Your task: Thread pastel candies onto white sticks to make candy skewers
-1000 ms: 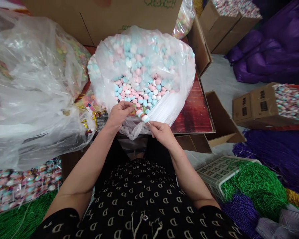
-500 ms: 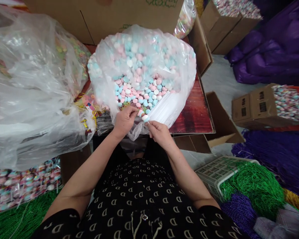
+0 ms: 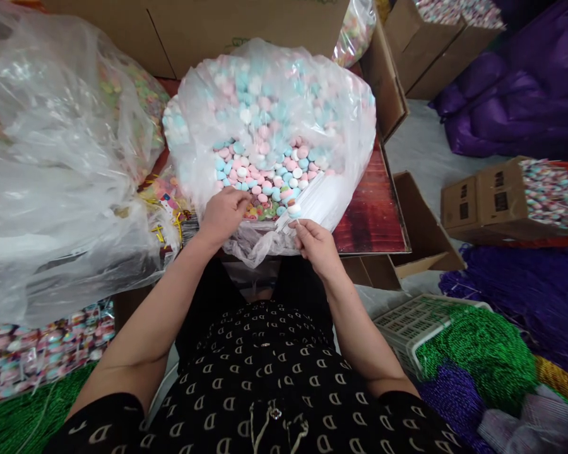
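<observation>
My right hand pinches the lower end of a candy skewer, a thin stick threaded with white, pink and blue marshmallows and a brownish piece. It stands nearly upright in front of a bundle of white sticks. My left hand is over the near left part of the open plastic bag, fingers curled together; whatever is between their tips is hidden. Close to those fingertips lie colourful gummy rings. Behind them, loose pastel marshmallows fill the clear plastic bag.
Another big plastic bag lies at left, beside gold twist ties. The red tabletop ends at right near open cardboard boxes. A crate with green strands and purple sacks are further right.
My left hand has let go of the skewer's top and moved left to the gummy rings. My right hand has carried the skewer slightly right and turned it more upright.
</observation>
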`<move>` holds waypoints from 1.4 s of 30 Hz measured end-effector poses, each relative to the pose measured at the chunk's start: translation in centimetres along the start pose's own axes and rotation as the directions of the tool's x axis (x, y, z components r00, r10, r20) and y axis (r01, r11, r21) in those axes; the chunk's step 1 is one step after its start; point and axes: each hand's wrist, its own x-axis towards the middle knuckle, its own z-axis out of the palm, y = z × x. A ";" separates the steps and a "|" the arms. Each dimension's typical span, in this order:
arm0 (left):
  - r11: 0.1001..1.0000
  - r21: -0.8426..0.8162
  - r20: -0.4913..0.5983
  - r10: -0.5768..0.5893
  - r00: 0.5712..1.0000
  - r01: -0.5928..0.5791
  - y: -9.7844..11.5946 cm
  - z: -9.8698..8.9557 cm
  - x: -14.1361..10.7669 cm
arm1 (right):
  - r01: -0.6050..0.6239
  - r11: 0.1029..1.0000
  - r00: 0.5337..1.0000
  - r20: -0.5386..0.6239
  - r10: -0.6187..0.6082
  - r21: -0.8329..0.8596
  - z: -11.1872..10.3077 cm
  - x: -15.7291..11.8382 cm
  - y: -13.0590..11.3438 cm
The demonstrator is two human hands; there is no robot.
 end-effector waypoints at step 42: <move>0.518 -0.803 0.160 -0.287 0.944 0.294 1.9 1.3 -0.3 | 0.158 0.932 0.987 0.083 -0.139 -0.325 0.9 -1.4 -1.3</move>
